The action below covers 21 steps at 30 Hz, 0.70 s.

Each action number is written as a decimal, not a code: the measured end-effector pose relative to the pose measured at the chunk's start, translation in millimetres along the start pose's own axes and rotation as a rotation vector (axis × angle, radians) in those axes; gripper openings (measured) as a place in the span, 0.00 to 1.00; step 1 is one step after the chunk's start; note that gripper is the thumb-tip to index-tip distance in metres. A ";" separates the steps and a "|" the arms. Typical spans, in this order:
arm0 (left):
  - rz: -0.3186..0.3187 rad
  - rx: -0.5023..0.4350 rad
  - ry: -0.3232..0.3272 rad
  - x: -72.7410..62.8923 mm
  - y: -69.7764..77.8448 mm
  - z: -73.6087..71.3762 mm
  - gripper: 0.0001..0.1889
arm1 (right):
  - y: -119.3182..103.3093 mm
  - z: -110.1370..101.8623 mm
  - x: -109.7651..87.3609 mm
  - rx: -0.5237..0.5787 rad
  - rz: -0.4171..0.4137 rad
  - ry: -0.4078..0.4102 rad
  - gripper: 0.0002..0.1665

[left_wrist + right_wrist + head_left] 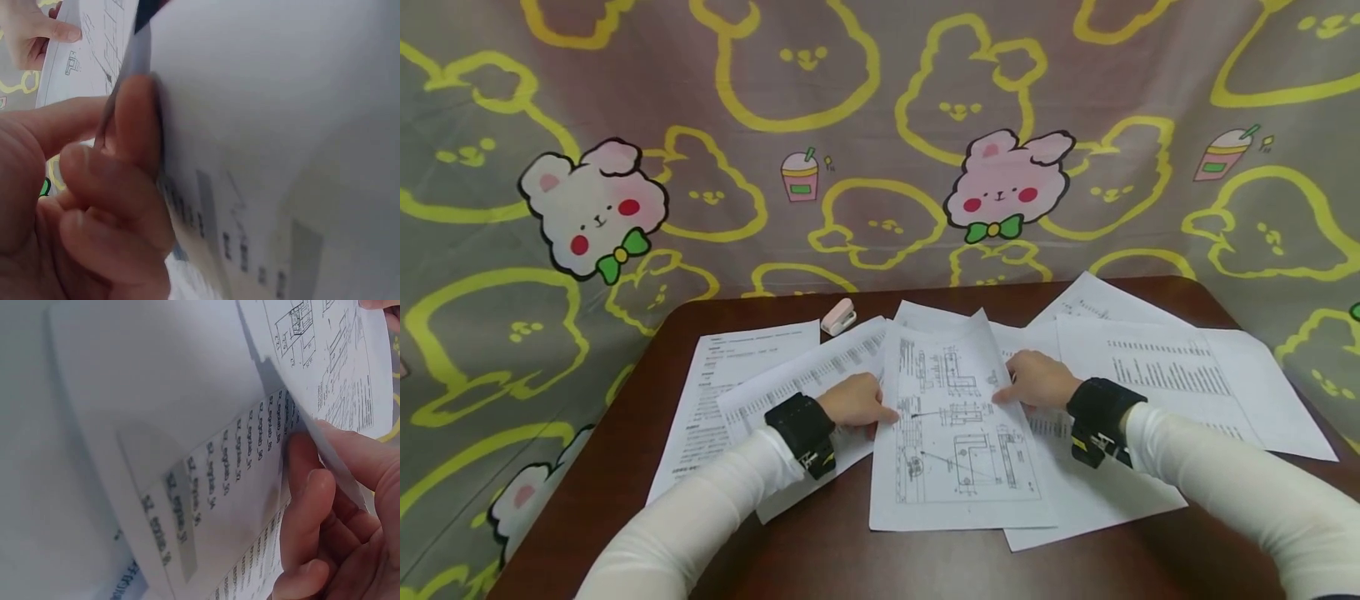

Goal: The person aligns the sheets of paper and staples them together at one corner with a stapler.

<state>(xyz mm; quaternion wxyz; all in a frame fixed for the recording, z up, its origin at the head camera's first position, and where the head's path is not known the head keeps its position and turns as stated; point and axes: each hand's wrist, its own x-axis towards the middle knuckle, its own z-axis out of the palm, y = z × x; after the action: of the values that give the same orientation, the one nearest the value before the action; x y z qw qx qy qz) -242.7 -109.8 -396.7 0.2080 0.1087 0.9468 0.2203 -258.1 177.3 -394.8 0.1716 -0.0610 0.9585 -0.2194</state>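
Two of my hands are on one drawing sheet (958,421), held amid the scattered papers at the middle of the bench (925,571). My left hand (856,402) pinches its left edge between thumb and finger, the other fingers curled in; my right hand (1039,379) pinches the right edge, thumb on the drawn face and fingers behind. In each, thumb and fingers meet on the paper, with no wider gap.

I take it that gripping only the edges leaves the outlines and dimension lines uncovered for me. Holding both sides should also stop so limp a sheet from folding, though it bows and one top corner peaks up. Whether its lower edge rests on anything, I cannot tell. The other papers fan out to either side, which I'd judge gives the drawing the middle. The stapler (839,317) sits beyond them, probably to be clear of my forearms.

Counting: to my left lie two, a text sheet (700,417) and, overlapping it, a tabulated sheet (816,365). One sheet corner (917,315) pokes out behind the drawing. To my right are at least three loose sheets (1165,367), too overlapped for a sure count. There is one stapler, and two black wrist straps (801,433), one per wrist. One cloth (880,225) hangs behind, printed with two drink cups.
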 end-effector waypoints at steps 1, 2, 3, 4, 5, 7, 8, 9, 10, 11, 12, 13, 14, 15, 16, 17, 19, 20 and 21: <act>-0.006 0.012 0.006 0.0 0.9 -0.5 0.18 | -0.1 -0.3 0.2 -0.012 0.002 0.003 0.28; -0.010 0.022 0.009 -0.2 1.6 -1.1 0.17 | 0.3 -0.6 0.6 -0.028 -0.002 0.008 0.29; -0.017 0.027 0.010 -0.4 2.3 -1.6 0.17 | 0.2 -1.0 0.6 -0.043 -0.004 0.012 0.29; -0.021 0.030 0.012 -0.8 2.6 -1.9 0.16 | 0.2 -1.5 0.8 -0.060 -0.007 0.017 0.29; -0.021 0.033 0.011 -1.3 2.8 -2.2 0.16 | 0.1 -2.0 0.9 -0.077 -0.011 0.021 0.30; -0.021 0.030 0.006 -1.3 2.0 -2.7 0.15 | 0.1 -3.2 1.0 -0.114 -0.027 0.033 0.30; -0.018 0.026 0.003 -1.4 1.6 -3.2 0.14 | 0.1 -3.9 1.4 -0.136 -0.032 0.039 0.31; -0.016 0.026 0.001 -1.4 1.4 -3.7 0.14 | -0.3 -4.9 1.3 -0.154 -0.033 0.042 0.32; -0.012 0.027 0.000 -1.6 1.5 -4.4 0.14 | -0.4 -5.8 1.6 -0.171 -0.036 0.045 0.32; -0.011 0.027 -0.003 -1.4 1.7 -5.0 0.14 | -1.0 -7.0 1.4 -0.187 -0.040 0.046 0.33; -0.012 0.028 -0.004 -1.2 2.0 -5.6 0.14 | -1.4 -8.0 1.5 -0.208 -0.043 0.049 0.33; -0.011 0.032 -0.006 -1.2 2.4 -6.1 0.14 | -1.6 -8.7 1.7 -0.231 -0.045 0.049 0.33; -0.014 0.036 -0.007 -1.0 2.6 -6.5 0.14 | -2.3 -9.9 1.6 -0.257 -0.045 0.048 0.34; -0.016 0.041 -0.008 -0.7 2.8 -6.6 0.15 | -3.0 -10.9 1.4 -0.280 -0.045 0.048 0.35; -0.015 0.048 -0.008 -0.5 2.9 -6.7 0.15 | -3.6 -11.6 1.3 -0.307 -0.044 0.049 0.36; -0.014 0.055 -0.008 -0.4 2.9 -6.7 0.15 | -4.2 -12.1 1.4 -0.336 -0.044 0.052 0.37; -0.015 0.071 -0.008 0.2 3.2 -7.1 0.16 | -5.7 -13.6 1.1 -0.383 -0.040 0.053 0.39; -0.014 0.080 -0.007 0.7 3.3 -7.3 0.17 | -6.7 -14.3 0.8 -0.399 -0.040 0.053 0.39; -0.010 0.090 -0.005 1.0 3.5 -7.5 0.17 | -7.8 -15.0 0.5 -0.410 -0.040 0.054 0.40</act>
<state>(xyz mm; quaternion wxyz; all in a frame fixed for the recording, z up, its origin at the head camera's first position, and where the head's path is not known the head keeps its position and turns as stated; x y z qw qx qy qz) -246.4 -109.2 -389.3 0.2062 0.1140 0.9557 0.1762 -263.5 176.3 -378.8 0.1254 -0.1077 0.9859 -0.0247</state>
